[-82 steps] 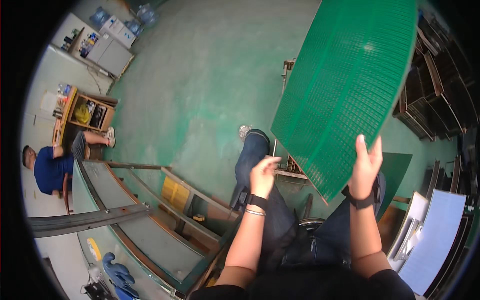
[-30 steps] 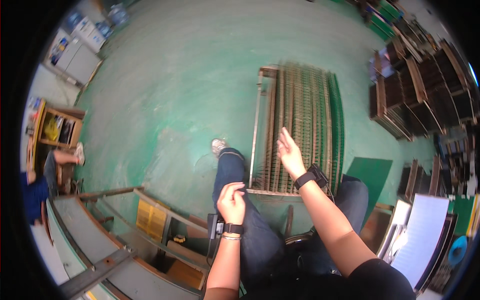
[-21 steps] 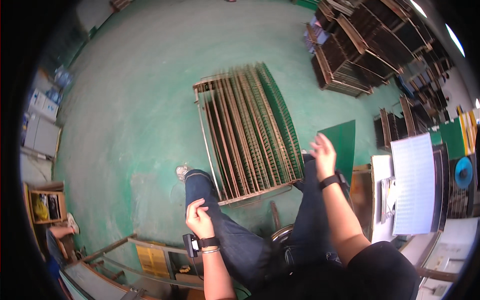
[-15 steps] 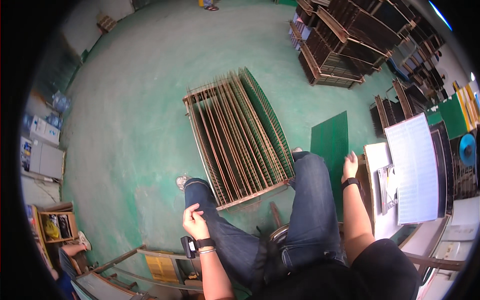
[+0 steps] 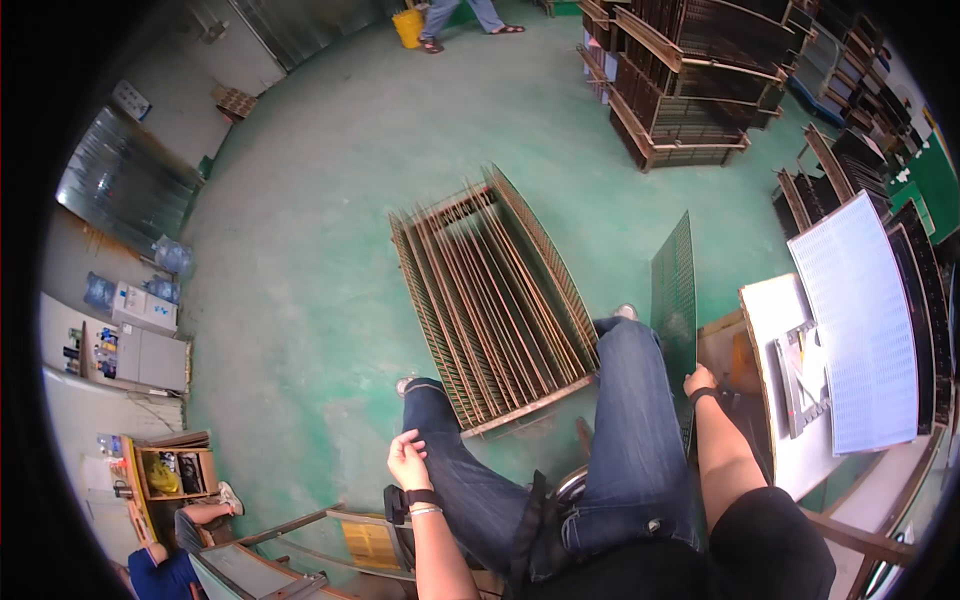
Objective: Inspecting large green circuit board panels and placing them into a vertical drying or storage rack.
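My right hand (image 5: pixel 702 380) is closed on the near right edge of a thin green perforated panel (image 5: pixel 674 290), which stands upright beside my right knee. Over my left thigh, my left hand (image 5: pixel 407 460) hangs with loosely bent fingers, some apart, and I see nothing in it. Between my legs on the floor sits a rusty metal rack (image 5: pixel 500 315), holding several thin upright perforated panels in a row. The lower part of the green panel is partly hidden by my right leg and hand.
To the right, a white perforated sheet (image 5: pixel 855 330) leans on a white-topped stand (image 5: pixel 780 370). Loaded racks (image 5: pixel 690 90) are stacked at the far right. One person (image 5: pixel 460 18) walks at the back near a yellow bucket (image 5: pixel 408 28); another (image 5: pixel 165 572) sits at lower left by a shelf (image 5: pixel 205 470).
My right hand has come down and closed on the panel's edge, and the panel now shows more edge-on. The view has shifted, and more of the walking person shows at the back.
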Tool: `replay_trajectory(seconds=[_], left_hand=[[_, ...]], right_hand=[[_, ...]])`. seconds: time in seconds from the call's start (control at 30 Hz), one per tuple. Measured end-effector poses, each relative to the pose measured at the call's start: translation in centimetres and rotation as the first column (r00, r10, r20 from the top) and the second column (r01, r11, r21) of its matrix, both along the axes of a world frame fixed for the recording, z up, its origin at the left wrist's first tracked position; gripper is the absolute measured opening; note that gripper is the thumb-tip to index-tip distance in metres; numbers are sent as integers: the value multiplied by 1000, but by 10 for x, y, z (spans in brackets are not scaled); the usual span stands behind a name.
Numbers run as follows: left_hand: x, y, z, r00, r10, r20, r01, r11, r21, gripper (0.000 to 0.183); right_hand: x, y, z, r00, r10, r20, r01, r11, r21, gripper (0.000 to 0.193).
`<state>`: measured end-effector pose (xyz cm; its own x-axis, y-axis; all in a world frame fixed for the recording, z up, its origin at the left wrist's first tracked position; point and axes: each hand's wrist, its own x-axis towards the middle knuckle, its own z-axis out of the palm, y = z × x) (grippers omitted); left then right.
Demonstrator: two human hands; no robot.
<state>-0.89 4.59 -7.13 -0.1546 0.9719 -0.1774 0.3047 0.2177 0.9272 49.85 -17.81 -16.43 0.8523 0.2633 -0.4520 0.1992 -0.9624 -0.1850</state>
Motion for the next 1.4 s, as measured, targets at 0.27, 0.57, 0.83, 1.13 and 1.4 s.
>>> replay_trajectory(seconds=[0.27,0.57,0.83,1.13,1.4], left_hand=[[33,-42,36,946,-1,325,22,998,-63,19],[62,-32,84,891,-272,365,282,959,26,20],[94,-22,135,774,-438,458,407,897,171,20],[113,-36,178,215,-201,956,155,973,169,35],[38,-40,156,238,-141,961,-36,987,154,31]], right_hand=[[6,18,16,932,36,361,-126,965,229,26],[-12,59,197,856,-36,516,-373,647,665,27],[-30,78,322,995,63,80,-68,-175,982,22],[-144,116,292,571,761,-308,595,-125,794,38],[-111,139,286,407,837,-366,799,-132,587,31]])
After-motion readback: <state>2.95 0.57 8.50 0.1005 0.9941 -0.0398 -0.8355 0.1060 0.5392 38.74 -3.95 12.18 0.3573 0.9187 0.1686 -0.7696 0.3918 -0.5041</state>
